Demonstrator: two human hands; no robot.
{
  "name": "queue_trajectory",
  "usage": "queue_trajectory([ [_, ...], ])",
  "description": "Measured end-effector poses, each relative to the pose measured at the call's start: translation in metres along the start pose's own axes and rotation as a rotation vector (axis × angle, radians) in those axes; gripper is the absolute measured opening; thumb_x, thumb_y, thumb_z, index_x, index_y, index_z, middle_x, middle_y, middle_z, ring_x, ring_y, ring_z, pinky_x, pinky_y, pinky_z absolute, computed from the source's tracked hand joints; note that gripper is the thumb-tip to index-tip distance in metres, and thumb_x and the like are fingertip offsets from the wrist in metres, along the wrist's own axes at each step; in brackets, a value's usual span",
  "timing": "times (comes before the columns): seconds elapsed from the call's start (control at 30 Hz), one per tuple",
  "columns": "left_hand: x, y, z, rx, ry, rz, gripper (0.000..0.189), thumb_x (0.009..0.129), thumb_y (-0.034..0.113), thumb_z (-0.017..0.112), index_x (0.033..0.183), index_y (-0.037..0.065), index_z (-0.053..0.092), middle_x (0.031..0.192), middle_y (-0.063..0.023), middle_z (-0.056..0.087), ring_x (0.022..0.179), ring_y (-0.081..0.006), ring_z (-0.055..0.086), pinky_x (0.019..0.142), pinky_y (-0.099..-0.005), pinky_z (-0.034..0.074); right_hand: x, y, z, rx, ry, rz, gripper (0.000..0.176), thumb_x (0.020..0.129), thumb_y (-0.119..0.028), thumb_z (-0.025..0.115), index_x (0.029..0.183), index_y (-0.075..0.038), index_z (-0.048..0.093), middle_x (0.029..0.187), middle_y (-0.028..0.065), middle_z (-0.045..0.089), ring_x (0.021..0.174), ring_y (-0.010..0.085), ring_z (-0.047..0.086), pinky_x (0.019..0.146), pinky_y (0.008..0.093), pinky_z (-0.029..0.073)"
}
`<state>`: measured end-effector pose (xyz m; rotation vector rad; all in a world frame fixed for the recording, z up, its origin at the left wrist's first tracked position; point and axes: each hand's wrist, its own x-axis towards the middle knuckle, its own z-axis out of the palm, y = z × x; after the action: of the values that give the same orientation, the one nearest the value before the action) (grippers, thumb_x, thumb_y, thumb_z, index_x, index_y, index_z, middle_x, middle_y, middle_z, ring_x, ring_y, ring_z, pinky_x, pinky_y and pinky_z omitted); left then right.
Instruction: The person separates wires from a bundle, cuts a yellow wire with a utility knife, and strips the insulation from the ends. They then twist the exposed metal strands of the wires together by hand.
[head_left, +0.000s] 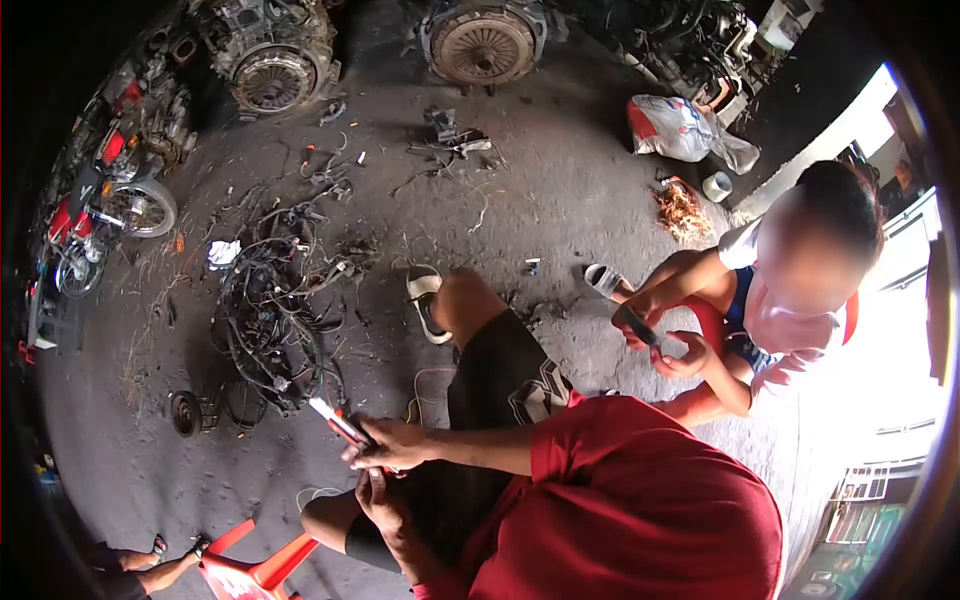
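My right hand [398, 444] is closed around a slim red-handled tool [347, 428] with a bright, pale tip; it looks like a knife, but glare blurs the tip. Just below it my left hand [383, 500] is closed, its fingertips almost touching the right hand. What the left hand holds, if anything, is too small to make out. A tangled heap of black wiring harness [262, 310] lies on the ground beyond the tool. A thin yellow wire [415, 385] lies beside my right leg.
Another person [790, 260] sits at the right holding a dark object [637, 325]. A red plastic chair [262, 572] stands at the lower left, near someone's feet. Engines with clutches [485, 45], a motorcycle [140, 208], a sack [672, 128] and copper wire [682, 210] lie around.
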<state>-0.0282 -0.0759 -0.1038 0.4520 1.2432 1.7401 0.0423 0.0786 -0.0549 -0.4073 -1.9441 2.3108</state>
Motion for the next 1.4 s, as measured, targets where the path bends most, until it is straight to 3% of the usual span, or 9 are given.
queue_trajectory([
  [0.1,0.001,0.013,0.027,-0.012,0.056,0.048,0.046,0.095,0.031,0.052,0.116,-0.010,0.052,0.095,-0.0075,0.059,0.082,-0.0149,0.052,0.074,-0.0272,0.040,0.025,0.034,-0.001,0.564,0.061,-0.056,0.055,0.097,-0.023,0.051,0.138,-0.007,0.017,0.119,0.0118,0.058,0.091,0.0190,0.065,0.062,0.0274,0.053],
  [0.27,-0.006,-0.001,0.006,0.100,0.153,0.051,0.042,0.097,0.031,0.048,0.112,-0.008,0.056,0.096,-0.0068,0.059,0.085,-0.0141,0.052,0.075,-0.0270,0.040,0.033,0.044,-0.017,0.556,0.097,-0.078,0.058,0.091,-0.015,0.059,0.134,-0.003,0.022,0.107,0.0096,0.060,0.074,0.0159,0.065,0.058,0.0264,0.053],
  [0.43,-0.010,0.002,0.007,0.221,0.264,-0.009,0.038,0.099,0.031,0.041,0.103,-0.002,0.059,0.088,-0.0031,0.058,0.074,-0.0114,0.050,0.067,-0.0248,0.041,0.012,0.017,-0.024,0.415,0.075,-0.023,0.033,0.088,-0.016,0.065,0.113,-0.002,0.050,0.099,0.0079,0.062,0.074,0.0144,0.065,0.060,0.0268,0.054],
  [0.5,-0.015,-0.014,-0.001,0.238,0.411,0.063,0.038,0.097,0.033,0.042,0.104,0.000,0.060,0.080,-0.0013,0.057,0.062,-0.0106,0.046,0.056,-0.0252,0.039,0.003,-0.030,-0.033,-0.052,0.103,0.238,0.079,0.078,-0.067,0.057,0.129,-0.007,0.048,0.122,0.0131,0.057,0.105,0.0286,0.058,0.094,0.0376,0.045],
  [0.53,-0.003,-0.025,-0.006,0.300,0.391,0.099,0.033,0.095,0.032,0.048,0.099,0.002,0.061,0.077,-0.0004,0.056,0.061,-0.0102,0.045,0.055,-0.0258,0.038,0.010,-0.032,-0.032,-0.318,0.172,0.183,0.070,0.083,-0.054,0.062,0.131,-0.006,0.047,0.122,0.0132,0.058,0.100,0.0254,0.062,0.087,0.0354,0.049],
  [0.6,-0.001,-0.036,-0.012,0.440,0.413,0.085,0.025,0.091,0.029,0.058,0.089,0.005,0.064,0.071,0.0016,0.054,0.060,-0.0094,0.044,0.054,-0.0270,0.036,0.031,-0.040,-0.027,0.344,0.043,0.039,0.042,0.092,-0.021,0.060,0.127,-0.002,0.047,0.112,0.0139,0.064,0.081,0.0178,0.066,0.069,0.0305,0.056],
  [0.77,0.005,-0.031,0.006,0.207,0.366,-0.076,0.036,0.094,0.037,0.056,0.089,0.001,0.062,0.069,0.0031,0.047,0.065,-0.0072,0.043,0.058,-0.0242,0.036,0.088,-0.076,-0.015,0.166,0.019,-0.077,0.024,0.094,-0.018,0.054,0.111,-0.001,0.051,0.098,0.0144,0.067,0.061,0.0151,0.061,0.048,0.0263,0.047],
  [1.3,-0.003,-0.033,0.007,0.423,0.489,0.203,0.032,0.094,0.030,0.057,0.082,0.000,0.061,0.078,-0.0030,0.053,0.075,-0.0109,0.045,0.071,-0.0266,0.039,0.056,0.009,-0.016,0.470,-0.042,0.189,0.040,0.093,-0.009,0.050,0.132,-0.006,0.043,0.117,0.0134,0.060,0.071,0.0128,0.056,0.062,0.0266,0.046],
  [1.4,0.004,-0.039,0.002,-0.037,0.445,0.083,0.027,0.099,0.029,0.047,0.095,0.005,0.056,0.078,0.0014,0.050,0.077,-0.0113,0.047,0.072,-0.0258,0.040,0.019,0.018,-0.029,0.282,0.057,0.256,0.038,0.090,-0.015,0.057,0.125,-0.003,0.048,0.091,0.0101,0.065,0.069,0.0136,0.059,0.060,0.0250,0.045],
])
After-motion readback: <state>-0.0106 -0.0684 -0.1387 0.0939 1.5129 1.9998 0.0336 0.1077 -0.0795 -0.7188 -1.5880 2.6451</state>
